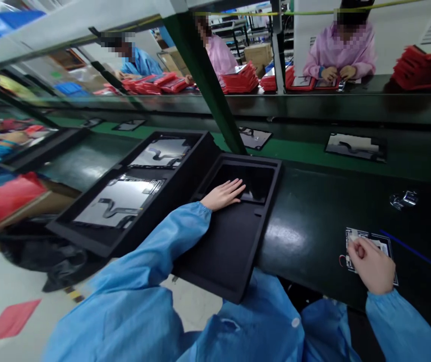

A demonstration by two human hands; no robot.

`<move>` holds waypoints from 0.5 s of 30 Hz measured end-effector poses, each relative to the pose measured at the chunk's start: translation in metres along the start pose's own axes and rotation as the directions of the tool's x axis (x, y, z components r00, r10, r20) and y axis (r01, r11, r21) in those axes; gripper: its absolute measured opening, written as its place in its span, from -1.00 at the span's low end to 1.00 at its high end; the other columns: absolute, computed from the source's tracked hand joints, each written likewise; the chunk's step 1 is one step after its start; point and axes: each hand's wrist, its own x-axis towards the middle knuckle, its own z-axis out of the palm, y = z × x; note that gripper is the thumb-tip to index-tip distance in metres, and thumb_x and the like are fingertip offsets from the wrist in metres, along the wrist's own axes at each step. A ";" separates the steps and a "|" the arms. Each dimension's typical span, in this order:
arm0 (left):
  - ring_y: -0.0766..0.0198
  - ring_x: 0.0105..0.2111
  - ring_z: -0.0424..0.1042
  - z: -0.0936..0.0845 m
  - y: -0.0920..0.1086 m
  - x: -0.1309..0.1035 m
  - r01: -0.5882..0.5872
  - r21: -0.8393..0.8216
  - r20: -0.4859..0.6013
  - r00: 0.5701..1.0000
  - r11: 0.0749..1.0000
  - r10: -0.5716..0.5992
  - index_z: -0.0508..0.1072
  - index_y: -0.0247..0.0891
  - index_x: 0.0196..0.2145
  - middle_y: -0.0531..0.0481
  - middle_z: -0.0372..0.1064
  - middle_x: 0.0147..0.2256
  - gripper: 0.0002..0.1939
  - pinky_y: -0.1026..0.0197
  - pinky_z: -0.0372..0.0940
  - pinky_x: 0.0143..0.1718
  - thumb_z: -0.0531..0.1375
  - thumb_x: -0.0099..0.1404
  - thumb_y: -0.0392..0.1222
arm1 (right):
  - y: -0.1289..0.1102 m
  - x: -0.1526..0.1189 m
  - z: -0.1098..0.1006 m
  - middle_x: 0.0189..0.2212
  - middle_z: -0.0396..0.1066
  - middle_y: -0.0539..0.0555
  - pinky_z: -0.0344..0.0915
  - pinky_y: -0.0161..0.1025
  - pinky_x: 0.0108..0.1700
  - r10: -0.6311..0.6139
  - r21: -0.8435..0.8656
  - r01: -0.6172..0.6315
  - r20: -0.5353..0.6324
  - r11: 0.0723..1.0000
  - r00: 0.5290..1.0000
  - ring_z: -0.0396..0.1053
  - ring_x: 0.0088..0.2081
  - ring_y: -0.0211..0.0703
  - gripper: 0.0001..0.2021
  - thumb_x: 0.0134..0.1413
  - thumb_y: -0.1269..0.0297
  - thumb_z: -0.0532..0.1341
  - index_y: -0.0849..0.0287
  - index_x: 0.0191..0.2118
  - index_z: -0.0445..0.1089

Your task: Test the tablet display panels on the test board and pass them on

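Across the far side of the workshop, seen from the head view, a person in pink sits with both hands at a shelf, beside tall stacks of red-wrapped pieces. Another person in pink and one in blue sit farther left, and a slanted green post cuts in front of them. Along the far edge of the dark workbench runs a green strip, where flat panels lie spaced apart, one of them toward the far right corner.

Near the middle, a black tray juts past the workbench's near edge. At its far end lies a glossy dark panel; the left hand is laid over it, palm down, fingers straight and grasping nothing. Just beside the tray's left edge stands a taller black tray, holding one silver-backed panel at its near end and another at its far end.

Toward the workbench's near right corner, the right hand is curled over a white-edged part; whether the fingers pinch anything, I cannot tell. A thin blue strip lies just right of that part, and crumpled shiny film lies beyond it, nearer the far edge.
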 end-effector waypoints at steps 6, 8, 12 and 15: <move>0.04 -0.25 0.54 -0.079 -0.003 0.062 0.184 -0.097 -0.310 0.928 0.978 -0.206 0.54 -0.31 -0.22 -0.20 0.55 -0.31 -0.50 0.10 0.37 -0.17 -0.02 0.44 0.14 | 0.004 0.002 0.003 -0.60 0.25 -0.05 -0.10 -0.33 -0.50 0.033 0.042 -0.034 0.032 0.999 0.999 0.15 -0.58 -0.32 -0.64 0.11 0.04 0.06 0.14 -0.59 0.21; 0.17 -0.40 0.47 -0.106 0.009 0.084 0.207 -0.186 -0.339 0.904 0.961 -0.260 0.48 -0.30 -0.38 -0.08 0.44 -0.47 -0.51 0.22 0.32 -0.34 -0.03 0.45 0.10 | 0.002 0.003 0.003 -0.60 0.24 -0.05 -0.10 -0.33 -0.49 0.047 0.075 -0.051 0.049 0.996 0.998 0.14 -0.57 -0.32 -0.65 0.10 0.04 0.06 0.14 -0.59 0.20; 0.31 -0.61 0.31 -0.119 0.063 0.109 0.243 -0.475 -0.183 0.913 0.846 -0.365 0.43 -0.29 -0.46 0.04 0.31 -0.62 -0.50 0.32 0.19 -0.58 -0.07 0.46 0.05 | -0.007 0.005 -0.003 -0.61 0.16 -0.04 -0.17 -0.29 -0.47 0.116 0.311 -0.135 0.079 0.941 0.990 0.05 -0.55 -0.30 -0.68 0.02 0.08 0.13 0.14 -0.62 0.17; 0.30 -0.57 0.37 -0.104 0.113 0.118 0.375 -0.760 0.149 0.896 0.532 -0.418 0.48 -0.30 -0.42 0.00 0.42 -0.54 -0.60 0.32 0.25 -0.54 0.07 0.41 0.02 | -0.013 0.010 -0.008 -0.61 0.15 -0.04 -0.16 -0.27 -0.45 0.181 0.487 -0.219 0.125 0.845 0.975 0.04 -0.51 -0.28 -0.67 -0.02 0.05 0.18 0.14 -0.61 0.19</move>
